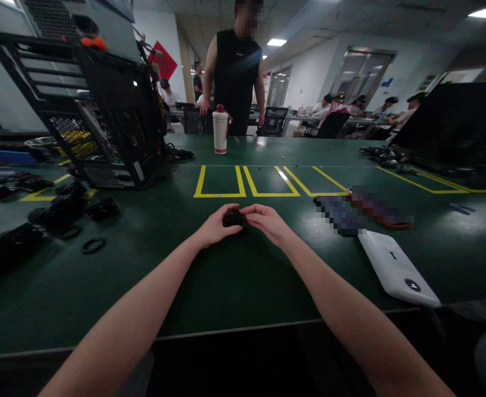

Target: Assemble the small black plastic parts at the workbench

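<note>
My left hand [214, 227] grips a small black object [232, 219] between thumb and fingers, just above or on the green table [243, 286]. Its exact kind is too dark to make out. From the other side my right hand [268, 221] meets it, thumb and fingertips pressed together at its right edge. Part of the object is hidden behind the fingers of both hands. Beyond the hands, yellow tape [220, 195] marks out boxes on the tabletop.
An open black computer case [114, 121] stands at left, near black cable bundles [11, 245] and a black ring [93, 245]. A white cup [220, 131] stands farther back. At right lie a white power bank [395, 264] and phones [381, 208]. A person [237, 77] stands across the table.
</note>
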A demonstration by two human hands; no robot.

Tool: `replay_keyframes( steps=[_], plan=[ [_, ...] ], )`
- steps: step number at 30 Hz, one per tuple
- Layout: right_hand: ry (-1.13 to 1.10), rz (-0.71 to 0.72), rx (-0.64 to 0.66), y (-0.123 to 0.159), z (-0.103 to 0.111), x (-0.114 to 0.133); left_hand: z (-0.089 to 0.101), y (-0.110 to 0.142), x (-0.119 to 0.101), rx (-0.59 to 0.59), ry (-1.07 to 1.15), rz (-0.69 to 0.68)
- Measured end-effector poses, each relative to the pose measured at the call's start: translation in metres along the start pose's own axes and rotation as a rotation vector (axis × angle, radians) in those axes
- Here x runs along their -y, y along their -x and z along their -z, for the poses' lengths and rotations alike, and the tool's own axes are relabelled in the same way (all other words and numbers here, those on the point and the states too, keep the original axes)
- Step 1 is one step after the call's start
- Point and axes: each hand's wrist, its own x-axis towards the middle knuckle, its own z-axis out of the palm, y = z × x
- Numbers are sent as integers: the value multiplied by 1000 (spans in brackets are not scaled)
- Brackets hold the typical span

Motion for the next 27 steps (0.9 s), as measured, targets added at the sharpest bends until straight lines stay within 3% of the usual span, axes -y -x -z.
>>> replay_keyframes(
  steps=[5, 11, 16, 21, 24, 27],
  plan=[
    [-25, 51, -73, -4, 0, -8, -1, 0, 0, -17, 5, 22],
    [126, 28, 6, -7, 0, -18, 1, 2, -4, 0, -25, 8],
    [20, 0, 24, -3, 0, -9, 0, 1, -1, -2, -25, 18],
    [-59, -18, -44, -4, 2, -10, 0, 0, 0, -15, -14, 15],
    [8, -6, -77, -6, 1, -15, 0, 1, -1, -12, -14, 9],
    [80, -23, -28, -6, 1, -17, 1, 1, -2, -4, -21, 16]
  ],
)
